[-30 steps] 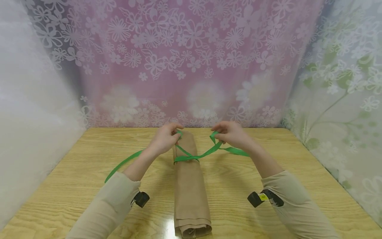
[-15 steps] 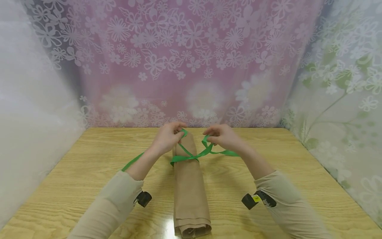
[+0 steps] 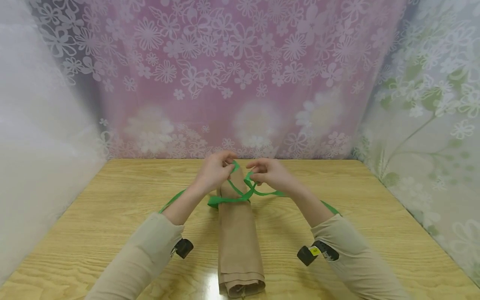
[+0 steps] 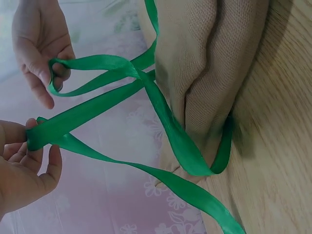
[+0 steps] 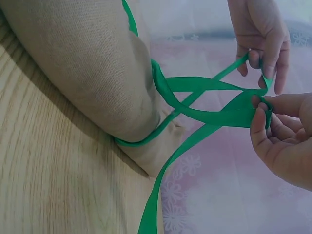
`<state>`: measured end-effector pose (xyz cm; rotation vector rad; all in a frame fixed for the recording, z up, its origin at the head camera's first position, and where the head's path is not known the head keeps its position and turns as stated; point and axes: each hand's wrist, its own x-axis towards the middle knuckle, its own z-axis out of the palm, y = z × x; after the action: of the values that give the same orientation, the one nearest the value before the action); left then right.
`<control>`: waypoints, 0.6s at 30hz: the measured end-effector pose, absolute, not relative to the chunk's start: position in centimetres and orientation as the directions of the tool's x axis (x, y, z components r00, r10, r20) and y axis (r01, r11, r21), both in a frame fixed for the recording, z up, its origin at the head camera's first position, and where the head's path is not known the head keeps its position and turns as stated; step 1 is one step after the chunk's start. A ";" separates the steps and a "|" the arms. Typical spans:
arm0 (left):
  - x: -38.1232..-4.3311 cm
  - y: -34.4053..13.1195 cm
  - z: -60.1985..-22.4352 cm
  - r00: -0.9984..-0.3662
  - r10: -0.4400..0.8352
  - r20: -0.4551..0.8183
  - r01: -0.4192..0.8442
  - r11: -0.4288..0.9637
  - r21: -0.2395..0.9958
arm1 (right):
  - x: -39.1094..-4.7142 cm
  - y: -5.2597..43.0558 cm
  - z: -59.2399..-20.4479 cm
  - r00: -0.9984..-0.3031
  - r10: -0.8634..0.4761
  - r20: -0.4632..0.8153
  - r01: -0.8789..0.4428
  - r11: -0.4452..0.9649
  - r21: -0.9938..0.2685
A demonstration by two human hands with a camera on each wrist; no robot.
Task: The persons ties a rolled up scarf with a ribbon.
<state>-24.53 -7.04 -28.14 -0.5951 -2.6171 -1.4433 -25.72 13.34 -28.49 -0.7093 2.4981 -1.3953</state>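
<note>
A roll of brown cloth [image 3: 240, 241] lies lengthwise on the wooden table. Green ribbon [image 3: 228, 200] passes round it, and the two ends cross on top. My left hand [image 3: 214, 171] pinches one folded loop of the ribbon between thumb and fingers, above the far part of the roll. Just to its right, my right hand [image 3: 276, 177] pinches a second loop. The left wrist view shows both loops of ribbon [image 4: 92, 105] held apart, with a loose tail hanging from the left hand [image 4: 27, 168]. In the right wrist view, a tail also trails from the right hand [image 5: 287, 134].
The wooden table [image 3: 112, 225] extends to both sides of the roll. Behind it hangs a pink flowered curtain [image 3: 240, 83], with pale curtains at left and right. Loose ribbon tails run beneath or beside both forearms.
My right hand has moved left, bringing its ribbon loop close to the left one. The left hand has shifted slightly right. The band on the roll's left side now bulges outward. The roll stays put.
</note>
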 end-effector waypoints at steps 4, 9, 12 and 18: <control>-24.5 -6.7 -28.1 -0.920 0.278 0.274 0.380 0.470 0.797 | -25.7 12.9 -28.6 -0.875 -0.482 0.039 -0.254 0.388 -0.886; -24.5 -6.2 -28.1 -0.916 0.269 0.296 0.391 0.445 0.805 | -25.8 12.6 -29.1 -0.877 -0.478 0.042 -0.209 0.301 -0.931; -24.5 -6.0 -28.3 -0.916 0.270 0.296 0.388 0.419 0.821 | -25.9 12.5 -29.4 -0.879 -0.475 0.043 -0.184 0.253 -0.950; -24.4 -5.7 -28.6 -0.925 0.258 0.278 0.357 0.346 0.867 | -25.8 11.9 -29.6 -0.879 -0.476 0.042 -0.134 0.162 -0.978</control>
<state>-24.35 -5.74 -28.58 -0.5732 -2.5005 -1.6484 -25.84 11.94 -29.62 -0.5881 2.1659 -1.7768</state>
